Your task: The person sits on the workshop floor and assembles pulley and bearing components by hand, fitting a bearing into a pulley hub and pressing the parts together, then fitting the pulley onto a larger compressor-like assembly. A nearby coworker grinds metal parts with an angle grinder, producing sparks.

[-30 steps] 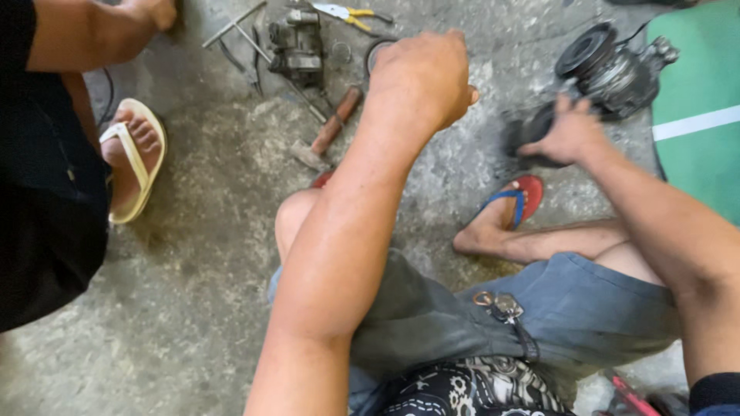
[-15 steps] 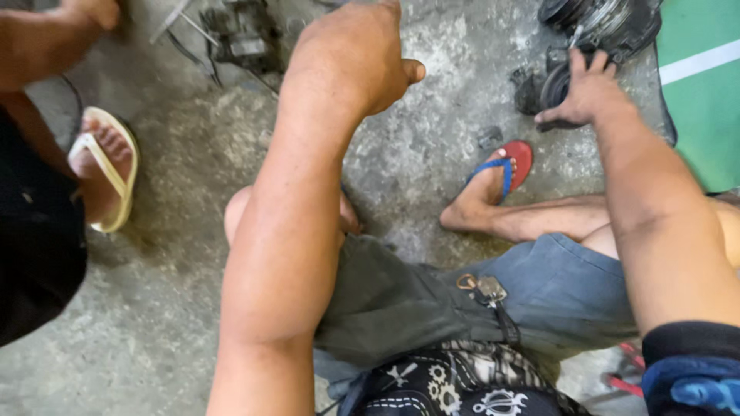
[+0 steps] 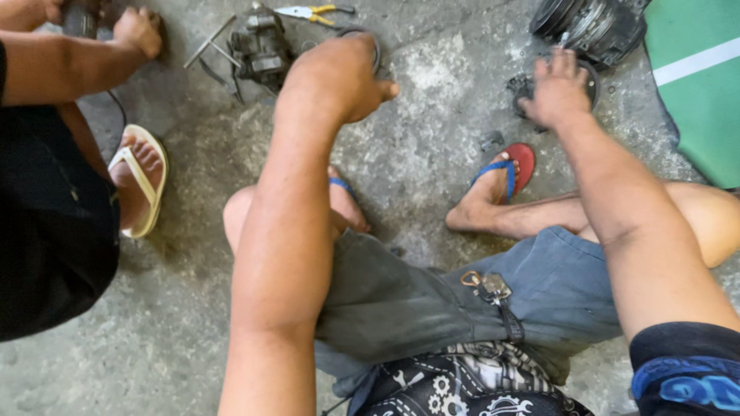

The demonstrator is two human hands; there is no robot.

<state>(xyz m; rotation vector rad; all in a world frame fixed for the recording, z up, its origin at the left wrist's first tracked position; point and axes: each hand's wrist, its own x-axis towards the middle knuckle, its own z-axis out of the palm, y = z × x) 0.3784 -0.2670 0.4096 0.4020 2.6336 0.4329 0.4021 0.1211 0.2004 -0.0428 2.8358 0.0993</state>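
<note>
Left hand [image 3: 335, 77] loosely fisted over a dark ring [image 3: 361, 38] on the concrete floor [image 3: 432, 146], grip unclear, right hand [image 3: 556, 88] fingers spread on a round black disc [image 3: 524, 85], compressor [image 3: 590, 23] just beyond, smaller engine part [image 3: 260, 46] and pliers [image 3: 312, 11] near left hand, another person's hand [image 3: 139, 29] top left.

Concrete floor [image 3: 432, 146]: left hand [image 3: 339, 77] fisted beside a greasy engine part [image 3: 258, 46], right hand [image 3: 556, 91] spread on a round black disc [image 3: 524, 85], yellow-handled pliers [image 3: 312, 11] beyond.

two own hands, left hand [image 3: 339, 77] and right hand [image 3: 556, 91], one co-worker's hand [image 3: 139, 31], three sandals, one pair of pliers [image 3: 312, 12] above the left hand, two metal machine parts
</note>
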